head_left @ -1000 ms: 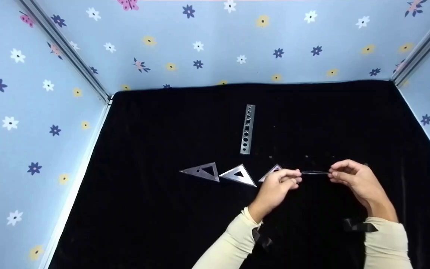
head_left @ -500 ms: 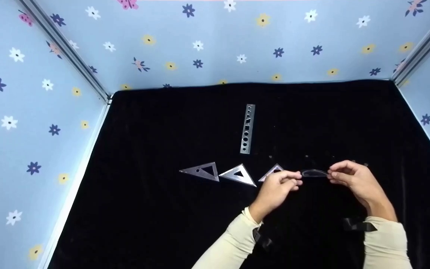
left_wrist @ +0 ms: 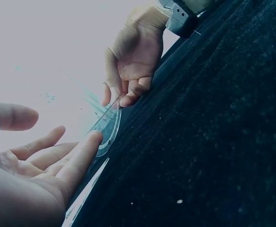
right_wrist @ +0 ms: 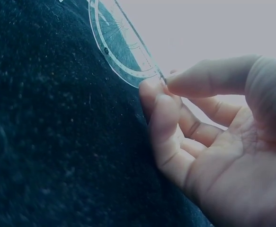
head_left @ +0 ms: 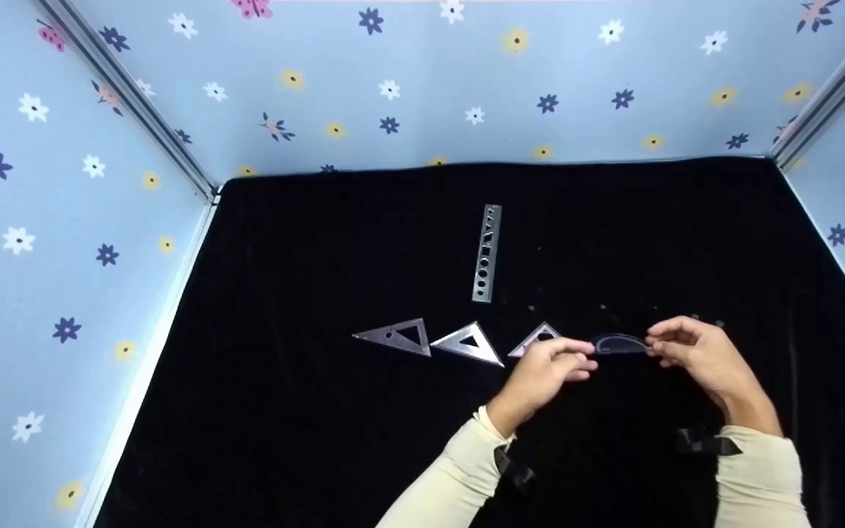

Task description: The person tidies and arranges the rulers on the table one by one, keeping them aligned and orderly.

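The right hand (head_left: 694, 352) pinched the clear protractor (head_left: 619, 343), the left hand's (head_left: 551, 363) relaxed fingers touched it; still unplaced, right of three triangles (head_left: 466, 343).

Cream sleeves (head_left: 459, 469) are worn to both wrists; a black strap (head_left: 705, 443) is fastened behind each bare hand.

Three views, one protractor in common.
The head camera looks forward and down from above and behind both hands. Each wrist camera sits low and close by its own palm, facing along the fingers. All three share the protractor (head_left: 618, 343) (left_wrist: 105, 128) (right_wrist: 121, 42) between the hands.
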### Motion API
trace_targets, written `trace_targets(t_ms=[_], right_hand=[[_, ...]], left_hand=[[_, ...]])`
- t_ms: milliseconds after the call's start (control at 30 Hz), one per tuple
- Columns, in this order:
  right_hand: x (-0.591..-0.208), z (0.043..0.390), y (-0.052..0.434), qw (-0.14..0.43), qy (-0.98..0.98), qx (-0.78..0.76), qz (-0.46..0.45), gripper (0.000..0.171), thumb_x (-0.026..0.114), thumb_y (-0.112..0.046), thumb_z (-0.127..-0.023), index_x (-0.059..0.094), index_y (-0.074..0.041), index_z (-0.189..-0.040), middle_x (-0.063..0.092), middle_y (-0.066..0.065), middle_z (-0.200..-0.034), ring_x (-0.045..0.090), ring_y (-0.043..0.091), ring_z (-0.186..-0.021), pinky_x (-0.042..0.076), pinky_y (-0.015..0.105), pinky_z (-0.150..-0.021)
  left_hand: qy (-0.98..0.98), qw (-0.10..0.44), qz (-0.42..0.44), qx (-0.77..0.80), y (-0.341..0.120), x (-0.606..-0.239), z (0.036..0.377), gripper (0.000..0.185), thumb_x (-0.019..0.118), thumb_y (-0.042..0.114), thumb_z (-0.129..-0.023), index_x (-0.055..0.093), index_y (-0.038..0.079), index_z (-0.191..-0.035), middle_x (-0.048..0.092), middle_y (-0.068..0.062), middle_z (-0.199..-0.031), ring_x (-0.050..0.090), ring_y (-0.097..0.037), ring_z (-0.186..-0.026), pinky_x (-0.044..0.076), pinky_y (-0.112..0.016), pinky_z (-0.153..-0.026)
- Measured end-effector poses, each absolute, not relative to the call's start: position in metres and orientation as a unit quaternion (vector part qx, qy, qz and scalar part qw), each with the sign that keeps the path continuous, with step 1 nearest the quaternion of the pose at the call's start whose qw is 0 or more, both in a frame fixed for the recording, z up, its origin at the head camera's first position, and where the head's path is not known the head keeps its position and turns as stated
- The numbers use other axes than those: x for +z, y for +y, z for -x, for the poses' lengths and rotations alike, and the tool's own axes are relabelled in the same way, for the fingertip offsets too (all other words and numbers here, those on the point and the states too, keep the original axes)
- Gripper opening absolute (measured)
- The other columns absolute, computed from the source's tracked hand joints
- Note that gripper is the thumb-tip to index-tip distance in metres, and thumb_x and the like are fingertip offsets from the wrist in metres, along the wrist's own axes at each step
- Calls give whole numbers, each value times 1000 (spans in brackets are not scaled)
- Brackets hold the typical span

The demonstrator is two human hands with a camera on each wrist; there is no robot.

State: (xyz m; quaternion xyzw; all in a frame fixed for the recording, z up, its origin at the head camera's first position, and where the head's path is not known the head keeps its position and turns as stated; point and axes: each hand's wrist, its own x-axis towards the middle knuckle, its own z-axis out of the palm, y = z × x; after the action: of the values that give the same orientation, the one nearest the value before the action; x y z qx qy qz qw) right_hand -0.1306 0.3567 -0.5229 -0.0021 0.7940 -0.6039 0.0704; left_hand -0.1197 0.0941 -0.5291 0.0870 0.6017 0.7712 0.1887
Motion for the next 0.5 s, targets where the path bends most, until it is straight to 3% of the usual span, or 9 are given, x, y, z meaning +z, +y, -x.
trace_targets(t_ms=[500], right_hand=[[-523,129,357,79,833,-547,6,24,65,7,-91,60,17,-113,70,23,-99,69,10,-78,56,27,-62]], left_hand=[[571,231,-87,783,92,-531,120,30,51,-3,-96,60,-14,-122,63,-20,-121,68,-35,-106,56,-37,-88]])
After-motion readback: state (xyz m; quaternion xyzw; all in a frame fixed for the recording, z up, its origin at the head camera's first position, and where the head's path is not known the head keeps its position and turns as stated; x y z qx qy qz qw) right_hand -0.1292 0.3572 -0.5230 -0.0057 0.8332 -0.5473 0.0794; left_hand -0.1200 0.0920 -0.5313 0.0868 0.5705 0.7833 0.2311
